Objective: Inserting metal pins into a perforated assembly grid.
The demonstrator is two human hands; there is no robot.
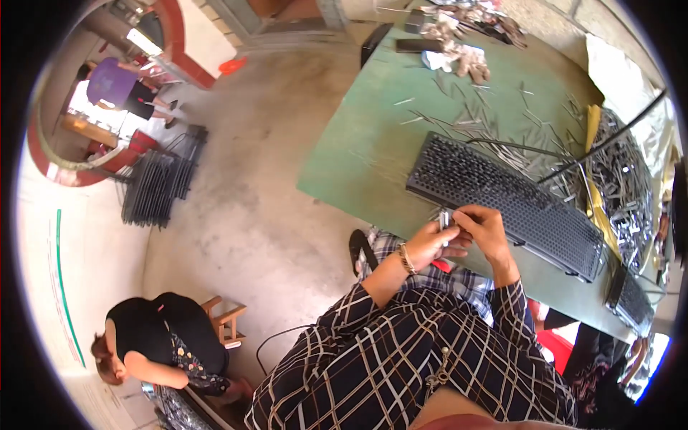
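Fingers of the left hand (428,244) are curled round a small silvery metal piece (445,219), holding it upright in front of the body, just beyond the table's near edge. Just to its right, the right hand (485,231) has thumb and forefinger drawn together beside the piece; whether they pinch it or only touch it, I cannot tell.

As for progress, one piece is in hand and plenty of loose stock lies about, so the work looks unfinished, though no count of finished parts can be made. From left to right on the green table (337,161), thin metal rods (473,129) lie scattered beyond a long black gridded tray (502,195). The tray's face is densely patterned; whether its cells are filled is too fine to judge. Farther right, a yellow-edged sack (596,193) holds a heap of metal parts (625,190), evidently unsorted, and a smaller black tray (631,297) sits near the table's right end.

The held piece is narrow and bright, showing pale strips with a darker line between. Fingers cover its lower part, so its full shape is hidden.
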